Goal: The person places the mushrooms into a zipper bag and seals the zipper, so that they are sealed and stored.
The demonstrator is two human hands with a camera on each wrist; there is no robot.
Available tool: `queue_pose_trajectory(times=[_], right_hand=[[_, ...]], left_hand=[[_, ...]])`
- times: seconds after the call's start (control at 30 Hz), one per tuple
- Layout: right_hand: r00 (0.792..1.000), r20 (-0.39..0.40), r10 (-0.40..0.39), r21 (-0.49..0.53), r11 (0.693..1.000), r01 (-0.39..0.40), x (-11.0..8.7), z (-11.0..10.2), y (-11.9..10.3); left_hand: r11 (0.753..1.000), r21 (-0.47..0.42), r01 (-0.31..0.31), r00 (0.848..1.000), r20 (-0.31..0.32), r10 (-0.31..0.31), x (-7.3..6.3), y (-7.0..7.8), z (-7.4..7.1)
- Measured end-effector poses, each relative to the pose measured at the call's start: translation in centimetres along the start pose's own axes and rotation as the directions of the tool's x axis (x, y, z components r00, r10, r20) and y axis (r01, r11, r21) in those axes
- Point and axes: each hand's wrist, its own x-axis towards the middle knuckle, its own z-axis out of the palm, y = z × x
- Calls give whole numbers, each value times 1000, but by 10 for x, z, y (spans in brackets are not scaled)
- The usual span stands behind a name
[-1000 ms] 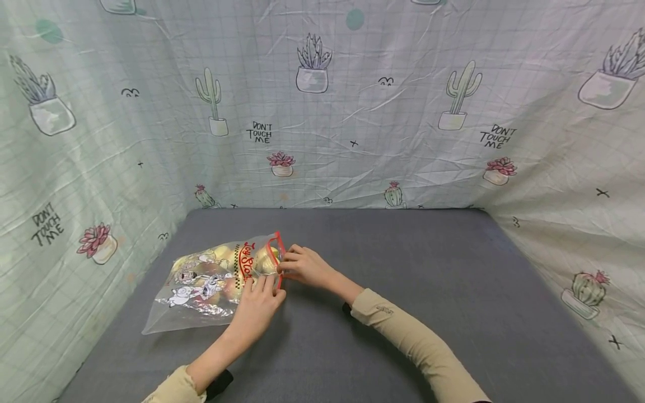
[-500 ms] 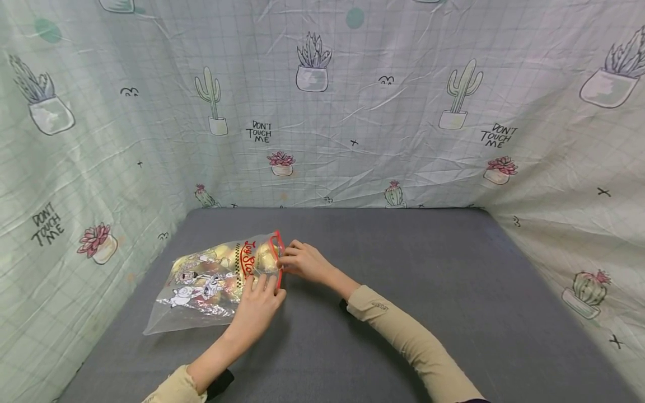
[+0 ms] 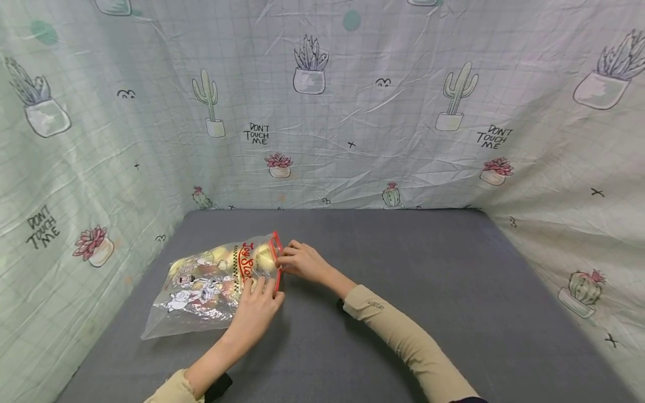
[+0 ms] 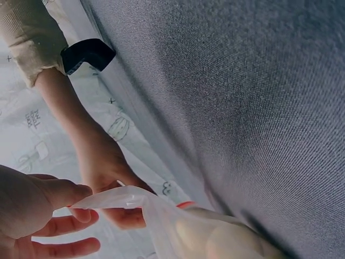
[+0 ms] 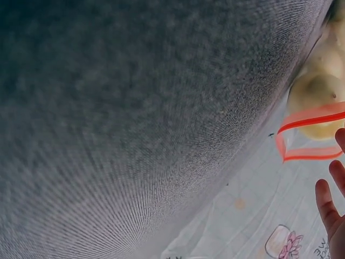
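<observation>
A clear plastic zip bag (image 3: 201, 291) with cartoon prints and red lettering lies on the left part of the table. Round yellowish fruits, some with a red tint, fill it; one fruit (image 5: 310, 97) shows behind the mouth in the right wrist view. The red zip strip (image 3: 277, 279) faces right, its two sides parted at the far end. My left hand (image 3: 254, 313) pinches the near corner of the mouth between thumb and fingers, as the left wrist view shows. Farther along the strip, my right hand (image 3: 306, 264) pinches the red edge.
A dark grey cloth covers the table (image 3: 403, 268). Pale curtains (image 3: 347, 112) printed with cacti hang behind it and along both sides. Each wrist wears a black band, such as the right one's (image 4: 86, 55) in the left wrist view.
The gap between the two red strips at the far end of the bag's mouth has narrowed. My right hand has shifted slightly along the edge; my left hand stays in place.
</observation>
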Motion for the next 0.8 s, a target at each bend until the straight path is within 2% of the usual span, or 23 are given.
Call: queue_pose_trajectory(times=[0.37, 0.53, 0.8], right_hand=[[1000, 15, 14, -64, 998, -13, 2, 4, 3], [1000, -6, 10, -96, 995, -10, 3, 4, 5], [999, 4, 44, -64, 997, -43, 4, 5, 7]], left_hand=[[1000, -7, 0, 1000, -10, 0, -4, -1, -5], [1000, -8, 5, 1000, -1, -5, -4, 0, -7], [1000, -4, 11, 1000, 0, -11, -2, 0, -12]])
